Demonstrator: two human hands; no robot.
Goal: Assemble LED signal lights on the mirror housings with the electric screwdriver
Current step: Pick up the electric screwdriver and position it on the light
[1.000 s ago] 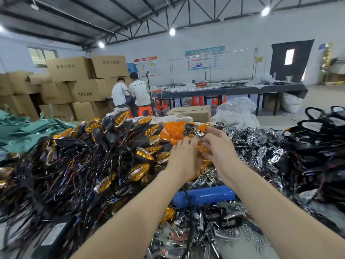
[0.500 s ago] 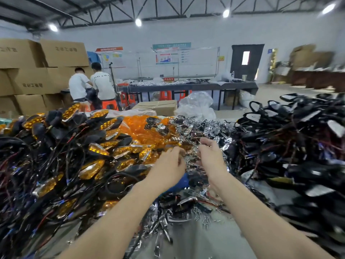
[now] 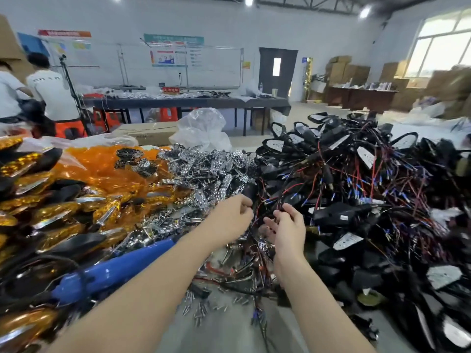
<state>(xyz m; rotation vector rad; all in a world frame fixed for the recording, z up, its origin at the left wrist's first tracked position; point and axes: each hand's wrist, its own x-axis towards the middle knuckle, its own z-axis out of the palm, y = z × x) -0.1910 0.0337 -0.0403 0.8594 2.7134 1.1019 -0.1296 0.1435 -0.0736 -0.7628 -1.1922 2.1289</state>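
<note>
Early in the cycle, I judge: nothing joined yet. Left hand (image 3: pixel 230 217) is curled (contents blurred, can't tell), right hand (image 3: pixel 286 225) spread among wires. Housings (image 3: pixel 339 214) are just right of it. Screwdriver (image 3: pixel 114 267) lies untouched, left of the hands.

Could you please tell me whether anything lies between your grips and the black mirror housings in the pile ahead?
Yes. A tangle of red and black wires drapes over the mirror housings just beyond the right grip and left grip; the right grip's fingers reach in among those wires. Nothing else visibly blocks them.
</note>
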